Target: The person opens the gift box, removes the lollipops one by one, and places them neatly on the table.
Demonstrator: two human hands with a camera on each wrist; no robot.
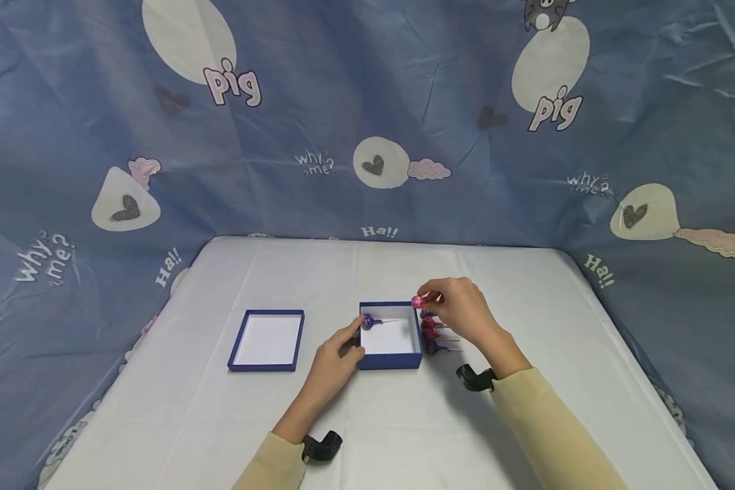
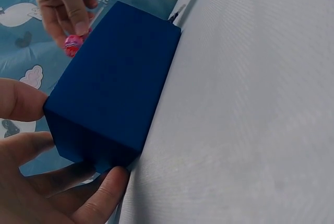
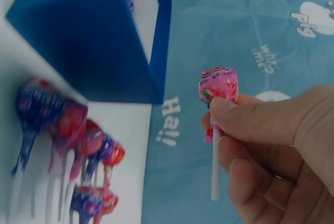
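A blue box (image 1: 389, 362) with a white inside stands uncovered at mid-table. One purple-wrapped lollipop (image 1: 368, 322) lies inside it near the left wall. My left hand (image 1: 337, 363) holds the box at its left side, thumb by the front corner and fingers along the wall. Above the box's right rim, my right hand (image 1: 462, 309) pinches a pink-wrapped lollipop (image 3: 218, 85) between thumb and fingers just below its head, the white stick pointing down in the right wrist view. Several more lollipops (image 3: 70, 122) lie in a row close beside the box's right wall.
To the left of the box lies a blue-rimmed lid (image 1: 267, 340), its white inside facing up. A white cloth covers the table (image 1: 177, 422), and a blue printed curtain (image 1: 318, 102) hangs behind it.
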